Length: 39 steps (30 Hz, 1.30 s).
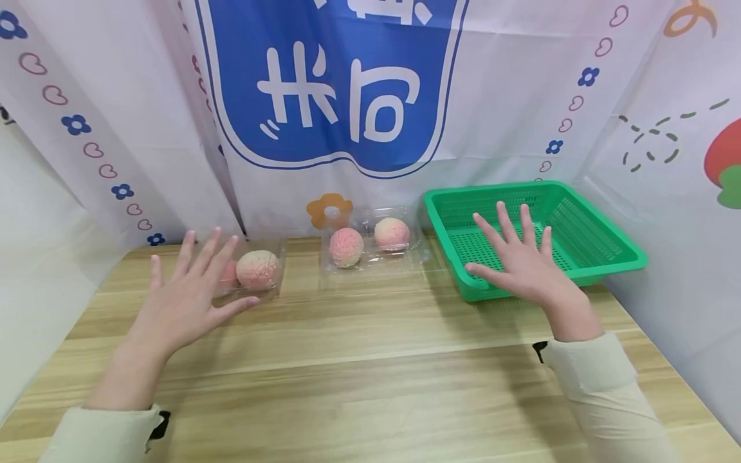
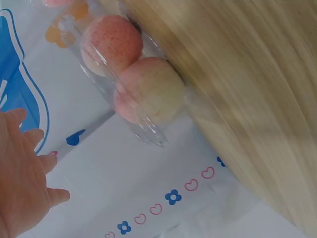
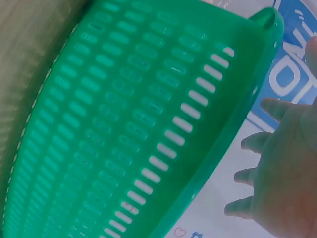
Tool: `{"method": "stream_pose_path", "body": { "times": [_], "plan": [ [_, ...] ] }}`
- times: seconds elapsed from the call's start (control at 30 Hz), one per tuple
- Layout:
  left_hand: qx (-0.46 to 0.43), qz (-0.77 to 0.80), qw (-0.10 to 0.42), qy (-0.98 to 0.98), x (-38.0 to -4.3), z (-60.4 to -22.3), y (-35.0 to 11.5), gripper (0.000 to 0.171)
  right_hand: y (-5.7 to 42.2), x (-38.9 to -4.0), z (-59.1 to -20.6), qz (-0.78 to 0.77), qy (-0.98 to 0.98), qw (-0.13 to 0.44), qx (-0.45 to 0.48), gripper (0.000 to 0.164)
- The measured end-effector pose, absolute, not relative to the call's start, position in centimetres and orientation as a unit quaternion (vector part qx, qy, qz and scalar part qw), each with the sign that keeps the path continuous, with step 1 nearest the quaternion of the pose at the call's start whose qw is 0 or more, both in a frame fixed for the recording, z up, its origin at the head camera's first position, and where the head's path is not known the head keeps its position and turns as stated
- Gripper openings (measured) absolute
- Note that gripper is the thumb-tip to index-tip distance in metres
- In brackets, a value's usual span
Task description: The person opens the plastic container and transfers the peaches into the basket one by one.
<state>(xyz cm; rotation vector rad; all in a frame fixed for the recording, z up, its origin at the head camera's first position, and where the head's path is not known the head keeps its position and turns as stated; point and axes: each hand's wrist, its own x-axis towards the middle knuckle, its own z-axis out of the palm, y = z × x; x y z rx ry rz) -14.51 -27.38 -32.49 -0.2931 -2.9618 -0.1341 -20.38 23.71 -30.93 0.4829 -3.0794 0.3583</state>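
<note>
My left hand hovers with spread fingers before a clear plastic box at the table's back left. Inside the box are two peach-like balls, pink and cream; the cream-topped ball shows plainly, while fingers partly cover the pink one. The left wrist view shows both, a reddish ball beside a paler ball. Over the front of a green plastic basket my right hand is held up, fingers splayed, holding nothing. In the right wrist view the slotted basket wall lies beside that hand.
Between the hands, at the back, an open clear plastic box holds a pink ball and a cream-and-pink ball. A printed white cloth hangs behind the wood-grain table. White walls stand at both sides.
</note>
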Motion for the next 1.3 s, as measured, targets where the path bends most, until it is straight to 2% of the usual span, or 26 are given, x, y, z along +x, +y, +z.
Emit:
{"method": "stream_pose_path", "body": {
  "times": [0.3, 0.6, 0.77, 0.93, 1.3],
  "plan": [
    [-0.087, -0.053, 0.072, -0.992, -14.8, -33.1, -29.9, 0.098, 21.1, -20.9, -31.2, 0.075, -0.976, 0.061, 0.197, 0.089],
    [-0.073, -0.059, 0.083, -0.992, -15.1, -33.4, -32.8, 0.094, 17.5, -21.5, -30.8, 0.067, -0.963, 0.09, 0.244, 0.087],
    [-0.078, -0.076, 0.086, -0.99, -15.3, -33.8, -33.9, 0.092, 15.0, -21.7, -30.8, 0.097, -0.955, 0.087, 0.265, 0.087],
    [-0.093, -0.163, 0.079, -0.979, -16.0, -34.4, -34.9, 0.09, 12.1, -21.8, -31.1, 0.144, -0.944, 0.074, 0.286, 0.085],
    [-0.039, -0.288, -0.007, -0.957, -16.7, -35.1, -35.9, 0.087, 5.7, -22.3, -32.6, 0.216, -0.904, 0.042, 0.365, 0.085]
  ]
}}
